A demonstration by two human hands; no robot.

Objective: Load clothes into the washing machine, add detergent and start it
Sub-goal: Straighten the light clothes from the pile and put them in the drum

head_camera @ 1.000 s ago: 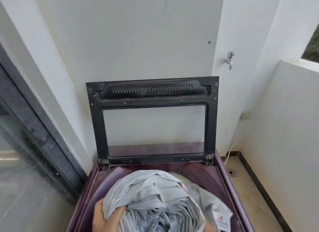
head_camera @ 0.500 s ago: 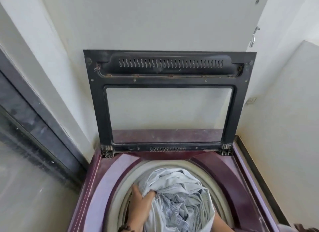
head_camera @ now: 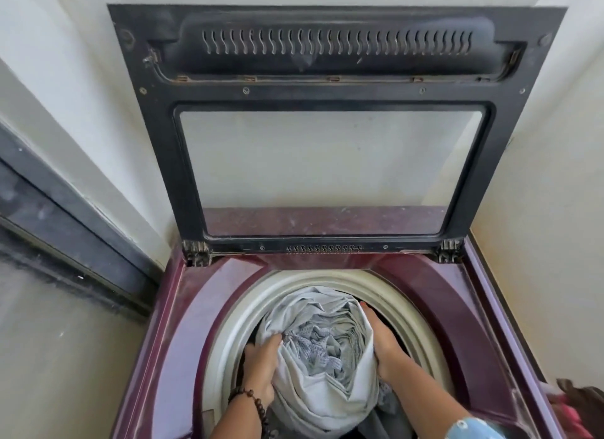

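A maroon top-loading washing machine [head_camera: 434, 294] fills the lower half of the view, its black-framed glass lid [head_camera: 330, 164] standing upright against the wall. A rolled bundle of pale grey clothes [head_camera: 322, 383] sits low in the round cream-rimmed drum opening [head_camera: 248, 304]. My left hand [head_camera: 260, 363], with a beaded bracelet at the wrist, grips the bundle's left side. My right hand [head_camera: 384, 343] holds its right side, fingers wrapped round the fabric. Darker cloth shows beneath the bundle.
White walls close in on the left, back and right. A dark door frame [head_camera: 65, 229] runs along the left. Some reddish and brown cloth [head_camera: 578, 406] lies at the machine's right front corner.
The bundle has gone from above the machine's top down into the drum. My view has tilted down and closer, and my right hand has come into sight on the bundle.
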